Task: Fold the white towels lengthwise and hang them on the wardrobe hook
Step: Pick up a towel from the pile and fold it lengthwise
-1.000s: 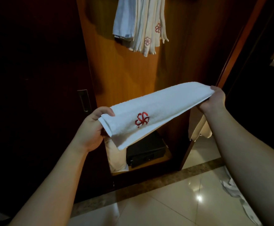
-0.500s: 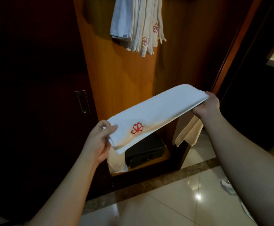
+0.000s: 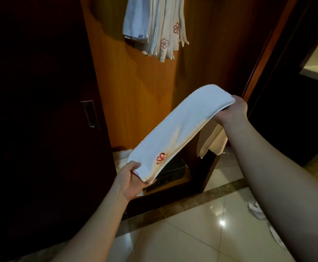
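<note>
The left hand (image 3: 130, 178) pinches the low logo end of the folded towel (image 3: 180, 129) and the right hand (image 3: 231, 110) grips the raised far end, stretching it taut, likely to keep the lengthwise fold flat

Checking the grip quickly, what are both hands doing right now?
Left hand: holding the towel's lower end, by the red logo.
Right hand: holding its upper end.
</note>
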